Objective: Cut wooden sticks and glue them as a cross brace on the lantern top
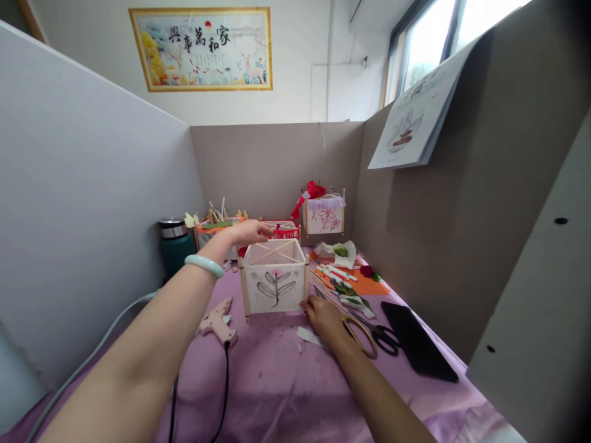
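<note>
purple-clothed surface (277, 381) inside grey partitions; glue gun (217, 323) and scissors (369, 335) lie near; right hand (325, 317) pinches the lantern's (274, 277) lower right corner post, left hand (247, 232) rests fingers on its far top rim, mid-surface

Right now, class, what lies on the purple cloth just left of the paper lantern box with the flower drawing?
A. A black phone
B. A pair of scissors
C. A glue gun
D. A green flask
C: the glue gun lies on the purple cloth left of the lantern box, its black cord trailing toward the viewer; the scissors and the flat black object lie to the right.
</note>
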`<action>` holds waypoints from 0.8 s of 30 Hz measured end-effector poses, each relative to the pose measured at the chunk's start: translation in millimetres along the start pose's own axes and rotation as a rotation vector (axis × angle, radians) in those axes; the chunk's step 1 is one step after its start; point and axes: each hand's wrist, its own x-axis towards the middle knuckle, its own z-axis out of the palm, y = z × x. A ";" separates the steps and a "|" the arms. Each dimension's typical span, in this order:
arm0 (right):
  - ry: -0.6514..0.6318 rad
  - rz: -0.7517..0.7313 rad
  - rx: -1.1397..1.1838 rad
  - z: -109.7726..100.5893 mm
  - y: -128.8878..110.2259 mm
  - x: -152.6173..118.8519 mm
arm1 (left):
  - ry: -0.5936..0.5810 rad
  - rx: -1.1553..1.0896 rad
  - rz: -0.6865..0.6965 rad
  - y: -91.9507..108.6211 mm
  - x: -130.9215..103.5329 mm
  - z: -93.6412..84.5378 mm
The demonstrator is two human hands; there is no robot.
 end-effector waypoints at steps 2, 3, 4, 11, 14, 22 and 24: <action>0.002 -0.001 -0.003 0.3 0.1 -0.2 | 0.125 -0.010 -0.053 -3.8 -22.5 -5.7; 0.002 -0.004 -0.003 0.2 0.2 -0.4 | 0.188 -0.011 -0.092 -5.8 -35.6 -6.2; 0.001 -0.006 -0.004 0.1 0.3 -0.7 | 0.247 -0.008 -0.137 -8.0 -49.5 -4.9; -0.002 -0.026 -0.009 0.6 1.5 -1.2 | 0.302 0.066 -0.578 -15.4 -149.6 63.6; 0.004 -0.030 -0.011 2.7 2.6 -0.8 | 0.225 0.076 -0.688 3.8 -178.7 114.9; 0.010 -0.052 -0.010 6.3 4.7 -0.5 | 0.139 0.120 -0.748 56.6 -185.9 181.1; 0.008 -0.059 -0.006 6.7 5.1 -0.3 | 0.124 0.124 -0.756 54.1 -182.2 181.3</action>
